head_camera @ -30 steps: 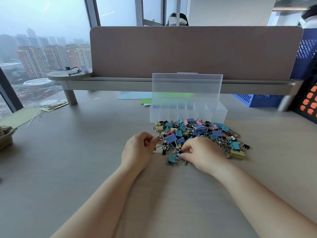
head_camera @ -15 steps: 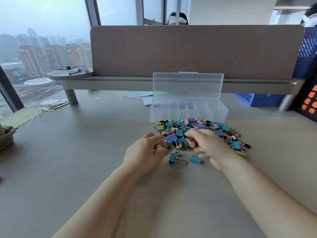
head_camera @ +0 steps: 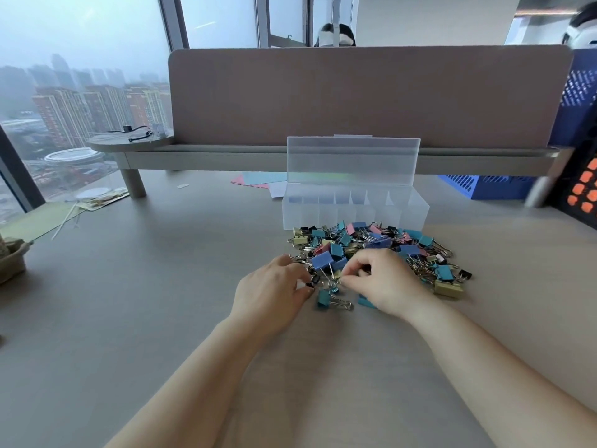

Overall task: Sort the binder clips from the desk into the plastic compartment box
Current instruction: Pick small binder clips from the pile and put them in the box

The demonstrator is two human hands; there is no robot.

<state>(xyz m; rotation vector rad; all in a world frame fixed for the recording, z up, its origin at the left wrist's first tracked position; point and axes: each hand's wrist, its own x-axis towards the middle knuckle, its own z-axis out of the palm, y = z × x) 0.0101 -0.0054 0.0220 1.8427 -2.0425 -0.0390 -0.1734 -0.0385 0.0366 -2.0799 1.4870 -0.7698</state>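
Plastic compartment box is standing open just beyond the binder clips, toward the far edge of the table, its long axis running left to right. The right grip is pinching a small pale clip at the pile's near side; the left grip is curling against small black clips, holding one or not, unclear. The right grip is sitting nearer the box, straight ahead over the pile.
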